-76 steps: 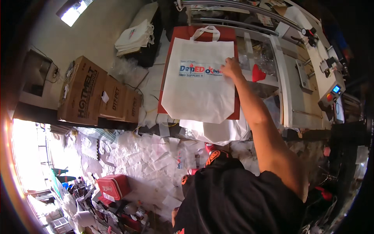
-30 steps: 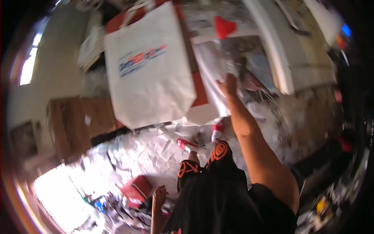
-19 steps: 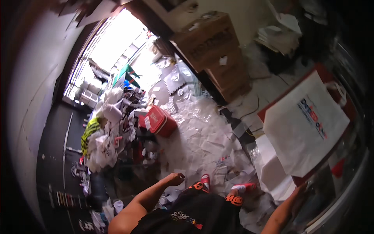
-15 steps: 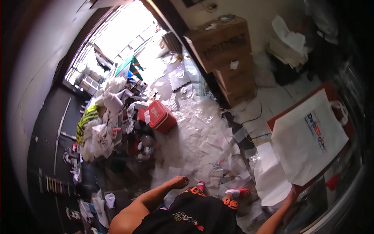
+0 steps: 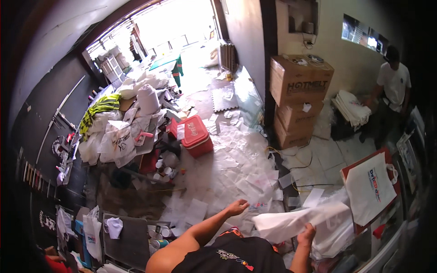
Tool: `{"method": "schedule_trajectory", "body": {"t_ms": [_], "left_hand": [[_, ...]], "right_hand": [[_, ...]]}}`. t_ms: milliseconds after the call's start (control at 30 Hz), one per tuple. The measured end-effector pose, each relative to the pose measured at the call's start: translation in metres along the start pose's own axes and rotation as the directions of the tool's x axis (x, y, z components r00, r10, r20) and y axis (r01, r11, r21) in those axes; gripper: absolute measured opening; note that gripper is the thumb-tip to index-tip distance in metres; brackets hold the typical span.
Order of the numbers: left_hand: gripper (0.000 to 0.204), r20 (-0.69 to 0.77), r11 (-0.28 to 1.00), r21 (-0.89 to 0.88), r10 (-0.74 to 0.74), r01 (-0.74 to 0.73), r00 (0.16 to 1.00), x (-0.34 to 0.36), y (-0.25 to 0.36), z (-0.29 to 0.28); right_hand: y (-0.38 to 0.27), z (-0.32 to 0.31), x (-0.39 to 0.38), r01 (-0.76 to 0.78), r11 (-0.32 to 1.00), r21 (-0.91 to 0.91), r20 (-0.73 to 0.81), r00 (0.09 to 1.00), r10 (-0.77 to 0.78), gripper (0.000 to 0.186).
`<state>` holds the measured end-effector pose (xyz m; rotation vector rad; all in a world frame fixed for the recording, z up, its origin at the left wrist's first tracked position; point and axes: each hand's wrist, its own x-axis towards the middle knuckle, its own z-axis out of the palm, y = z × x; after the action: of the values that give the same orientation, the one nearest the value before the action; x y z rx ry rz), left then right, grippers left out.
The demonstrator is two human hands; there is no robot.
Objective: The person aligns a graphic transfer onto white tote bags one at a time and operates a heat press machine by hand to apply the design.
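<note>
My right hand (image 5: 307, 233) is closed on a white sheet (image 5: 282, 226), which spreads out to both sides of the fist, limp and wavy. Whether it is paper, film or cloth I cannot tell. My left hand (image 5: 237, 207) is held out over the littered floor, its fingers drawn together and nothing visible in them. To the right of the sheet, a white tote bag (image 5: 371, 184) with a small coloured print lies flat on a red board (image 5: 355, 175), its handle loop at the far right.
White sheets (image 5: 246, 168) litter the floor ahead. A red cooler box (image 5: 196, 136) stands beside a heap of bags (image 5: 123, 136) at left. Stacked cartons (image 5: 298, 86) stand by the wall. Another person (image 5: 395, 84) is at far right near a pile of white cloth (image 5: 353, 109).
My right hand has come away from the board's near edge, lifting the white sheet. My view has swung and levelled, bringing in the other person. My left hand stays out in front.
</note>
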<state>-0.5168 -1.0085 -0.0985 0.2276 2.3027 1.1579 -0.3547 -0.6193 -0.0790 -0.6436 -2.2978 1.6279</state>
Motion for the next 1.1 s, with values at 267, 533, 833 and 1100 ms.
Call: {"method": "schedule_trajectory", "body": {"t_ms": [267,533,833,1100], "left_hand": [[0.089,0.417,0.630,-0.703,-0.012,0.331,0.909,-0.042,0.063,-0.106],[0.079,-0.148,0.864,-0.491,0.042,-0.110,0.988,-0.027,0.072,-0.101],[0.029,-0.083,0.764,-0.541,0.368,-0.352,0.926,-0.085,0.157,-0.142],[0.025,-0.282,0.842,-0.288,0.381,-0.457,0.880,-0.081,0.133,-0.105]], "right_hand": [[-0.274,0.089,-0.035,-0.320,0.720,0.615,0.344,0.931,0.121,0.026],[-0.309,0.112,-0.049,-0.152,0.736,0.660,0.228,0.974,-0.003,0.048],[-0.310,0.058,-0.058,0.067,0.953,0.296,-0.079,0.996,-0.046,0.080],[-0.294,0.063,-0.058,0.086,0.973,-0.216,-0.061,0.993,-0.101,0.069]]}}
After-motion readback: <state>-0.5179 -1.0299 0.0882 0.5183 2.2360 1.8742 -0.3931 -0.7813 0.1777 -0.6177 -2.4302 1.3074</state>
